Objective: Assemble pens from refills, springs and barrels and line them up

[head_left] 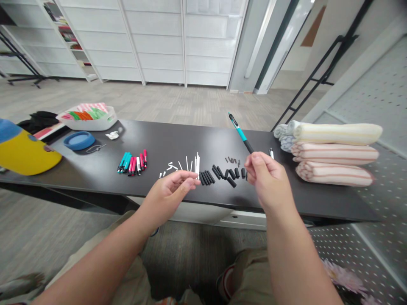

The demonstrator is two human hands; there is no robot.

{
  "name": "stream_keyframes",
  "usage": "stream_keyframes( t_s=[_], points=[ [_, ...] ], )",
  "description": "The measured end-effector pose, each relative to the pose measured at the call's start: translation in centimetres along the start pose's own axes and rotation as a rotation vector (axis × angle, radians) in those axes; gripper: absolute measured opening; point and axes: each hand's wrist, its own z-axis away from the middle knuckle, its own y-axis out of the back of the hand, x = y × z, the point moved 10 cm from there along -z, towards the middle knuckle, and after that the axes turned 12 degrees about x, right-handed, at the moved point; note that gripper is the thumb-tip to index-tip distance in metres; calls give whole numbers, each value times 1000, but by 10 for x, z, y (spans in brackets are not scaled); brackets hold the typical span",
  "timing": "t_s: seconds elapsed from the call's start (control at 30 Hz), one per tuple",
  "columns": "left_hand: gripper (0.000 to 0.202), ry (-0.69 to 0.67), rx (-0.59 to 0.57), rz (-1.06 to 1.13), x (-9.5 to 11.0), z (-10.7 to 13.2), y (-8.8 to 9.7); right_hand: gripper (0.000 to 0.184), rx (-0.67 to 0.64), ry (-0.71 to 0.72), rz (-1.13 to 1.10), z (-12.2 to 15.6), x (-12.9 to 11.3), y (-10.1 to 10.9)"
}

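Observation:
My right hand point(267, 178) pinches a teal and black click pen point(242, 134) near its black grip end, holding it tilted above the dark table. My left hand point(173, 188) hovers at the table's near edge with fingers loosely curled and apart, and I see nothing in it. Beyond the left fingertips lie thin white refills point(197, 163). Between my hands are several black grip sleeves point(218, 171) and small dark pieces point(233, 161). Teal pen barrels point(124, 162) and red ones point(133, 165) sit grouped on the left. Another pen point(271, 153) is partly hidden behind my right hand.
Rolled towels point(333, 152) are stacked on the right end of the table point(203, 135). At the left stand a white basket point(101, 120) of colourful items, a blue round dish point(79, 140) and a yellow and blue object point(28, 148). A white drawer point(244, 218) is below.

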Motion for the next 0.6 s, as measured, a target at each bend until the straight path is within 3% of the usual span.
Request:
stream_keyframes(
  t_s=[0.1,0.33,0.5,0.6],
  points=[
    [26,16,-15,6,1,2,-5,35,-44,-126,-243,4,7,-5],
    [25,43,-35,106,2,6,-18,37,-308,-287,-457,43,5,-67],
    [38,25,6,298,4,4,-10,46,-565,-318,-351,76,9,-108],
    [32,54,12,332,-1,3,-6,47,-612,-224,-162,84,8,-115]
  ],
)
